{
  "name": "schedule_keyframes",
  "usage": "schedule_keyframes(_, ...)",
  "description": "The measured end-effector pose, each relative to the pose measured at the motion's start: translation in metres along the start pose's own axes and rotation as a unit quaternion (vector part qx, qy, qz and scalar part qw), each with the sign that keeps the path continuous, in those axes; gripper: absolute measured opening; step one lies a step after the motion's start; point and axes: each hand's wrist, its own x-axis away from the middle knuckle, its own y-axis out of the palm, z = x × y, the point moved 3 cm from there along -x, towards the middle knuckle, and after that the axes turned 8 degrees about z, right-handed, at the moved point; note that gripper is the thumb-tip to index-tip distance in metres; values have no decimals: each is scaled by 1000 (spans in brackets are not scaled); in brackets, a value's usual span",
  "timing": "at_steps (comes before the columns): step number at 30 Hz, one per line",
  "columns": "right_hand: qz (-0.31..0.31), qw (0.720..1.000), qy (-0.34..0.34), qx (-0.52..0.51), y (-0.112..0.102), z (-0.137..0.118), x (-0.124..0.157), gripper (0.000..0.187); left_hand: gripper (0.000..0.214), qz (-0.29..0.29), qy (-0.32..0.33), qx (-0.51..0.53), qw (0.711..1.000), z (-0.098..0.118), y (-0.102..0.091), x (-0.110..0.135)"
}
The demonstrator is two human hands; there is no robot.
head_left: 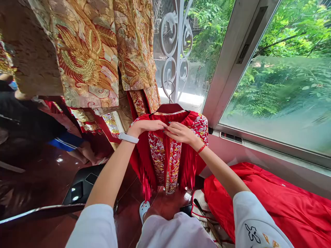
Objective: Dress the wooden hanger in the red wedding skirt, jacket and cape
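Note:
A red embroidered jacket [157, 156] with silver and gold stitching hangs upright in front of me. Its dark red hanger [169, 109] is hooked near a white scrolled window bar. My left hand [150, 126] reaches in from the left, fingers closed and pinching at the top of the jacket's front opening. From the right, my right hand [181, 132] meets it there, fingers bent and pressed together on the same spot. The exact bit of the jacket between the fingertips is hidden. Red ribbon fringes [188, 174] and a thin red tassel [169, 168] dangle below.
Gold embroidered garments [86, 65] hang at upper left. A phone-like device [231, 137] lies on the sill by the window [281, 86]. Red cloth [261, 196] is heaped at lower right. Phones rest on a black surface [67, 200] at left, near a blurred person [33, 119].

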Motion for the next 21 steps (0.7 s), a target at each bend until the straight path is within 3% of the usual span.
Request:
schedule_keyframes(3,2,1000,5,-11,-1,4,4,25,21,-134,-24,79,988,1,2,-1)
schedule_keyframes(5,0,1000,-1,-8,-3,4,6,27,20,-145,-29,99,984,4,1,0)
schedule_keyframes(8,4,1000,7,-7,-9,4,10,28,20,-113,-43,76,990,7,1,0)
schedule_keyframes(11,3,999,44,-1,-11,4,15,30,18,-42,-26,36,998,12,2,-1)
schedule_keyframes(14,13,996,86,9,-7,5,23,34,24,87,30,53,994,23,-7,8)
schedule_keyframes(17,52,990,129,3,-2,8,31,33,32,226,44,161,960,34,-26,37)
schedule_keyframes(21,116,971,202,-44,4,14,39,31,47,368,40,253,894,37,-40,104)
